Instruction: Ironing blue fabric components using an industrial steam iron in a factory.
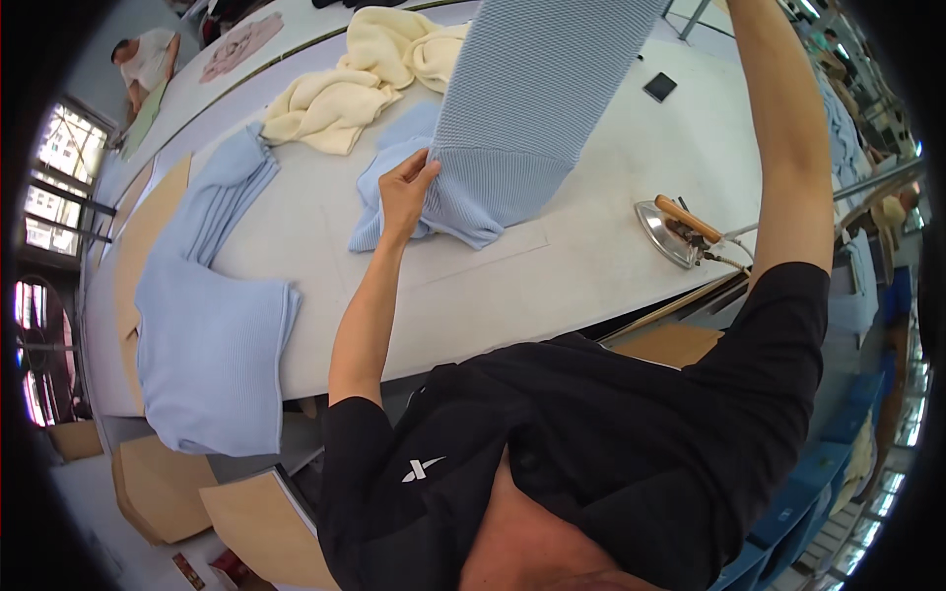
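A light blue ribbed knit garment (532, 108) is lifted over the white table, its upper part running out of the picture at the top. At its left edge, near a seam line, my left hand (406, 195) is closed, pinching the fabric between thumb and fingers. The garment's lower end rests in folds on the tabletop. My right arm reaches up along the right side, and its hand lies beyond the top edge, out of sight. Left of me, a stack of similar light blue knit garments (212, 325) lies on the table, partly hanging over its near edge.
An iron with a wooden handle (680, 231) sits on the white table (473, 305) at the right, its hose trailing off. Cream knit pieces (330, 103) are heaped at the back. A small dark flat object (659, 87) lies far right. Another person (150, 64) stands far left.
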`<act>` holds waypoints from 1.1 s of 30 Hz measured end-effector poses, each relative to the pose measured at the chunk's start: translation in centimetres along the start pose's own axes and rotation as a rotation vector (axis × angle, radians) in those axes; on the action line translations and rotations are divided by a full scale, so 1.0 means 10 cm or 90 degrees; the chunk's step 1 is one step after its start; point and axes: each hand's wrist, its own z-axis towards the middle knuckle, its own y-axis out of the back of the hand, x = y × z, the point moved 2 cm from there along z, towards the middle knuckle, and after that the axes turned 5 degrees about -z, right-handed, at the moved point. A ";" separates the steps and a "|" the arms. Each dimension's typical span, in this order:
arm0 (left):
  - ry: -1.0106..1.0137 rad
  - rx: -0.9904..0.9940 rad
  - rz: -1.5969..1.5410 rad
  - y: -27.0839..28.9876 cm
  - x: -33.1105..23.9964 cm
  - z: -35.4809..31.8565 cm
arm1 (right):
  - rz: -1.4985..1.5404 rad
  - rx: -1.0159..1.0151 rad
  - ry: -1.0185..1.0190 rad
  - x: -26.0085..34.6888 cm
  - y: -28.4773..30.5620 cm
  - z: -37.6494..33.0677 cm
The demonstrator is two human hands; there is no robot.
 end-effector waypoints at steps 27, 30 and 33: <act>-0.205 -0.217 0.119 -0.20 0.57 -0.72 | 0.068 0.009 -0.167 -0.27 0.00 -0.66; -0.181 -0.231 0.085 -0.22 0.56 -0.75 | 0.071 0.007 -0.183 -0.27 -0.05 -0.69; -0.289 -0.282 0.209 -0.38 0.52 -0.65 | 0.081 0.018 -0.195 -0.30 -0.04 -0.71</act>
